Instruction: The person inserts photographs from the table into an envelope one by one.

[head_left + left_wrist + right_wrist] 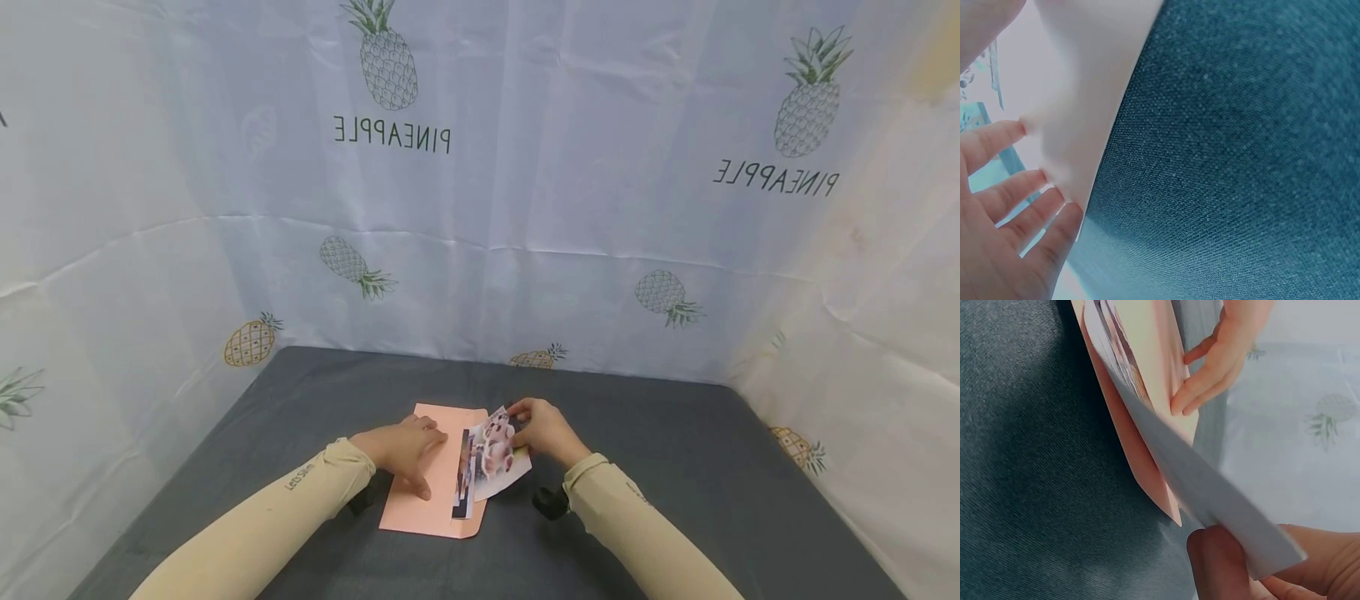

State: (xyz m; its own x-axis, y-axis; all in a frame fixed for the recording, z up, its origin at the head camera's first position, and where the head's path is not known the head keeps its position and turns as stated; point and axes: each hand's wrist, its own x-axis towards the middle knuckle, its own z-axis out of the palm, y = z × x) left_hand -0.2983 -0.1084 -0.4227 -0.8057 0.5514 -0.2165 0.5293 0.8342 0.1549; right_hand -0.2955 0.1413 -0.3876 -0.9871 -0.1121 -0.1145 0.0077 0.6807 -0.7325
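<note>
A salmon-pink envelope (pixel 420 512) lies on the dark cloth, its flap edge toward the right. My left hand (pixel 399 450) rests on it with spread fingers, the fingertips pressing its surface; the left wrist view shows these fingers (pixel 1057 234) near one edge of the envelope (pixel 1088 81). My right hand (pixel 547 429) pinches the right edge of a photo (pixel 495 454) of a fluffy pinkish-white animal. The right wrist view shows this photo (pixel 1200 478) edge-on, bent and raised at the held end, between thumb and fingers. Other photos (pixel 462 479) poke out of the envelope beside it.
Dark grey cloth (pixel 660 475) covers the table around the envelope. White curtains (pixel 525 167) printed with pineapples hang along the back and both sides. A black strap piece (pixel 551 502) sits below my right wrist.
</note>
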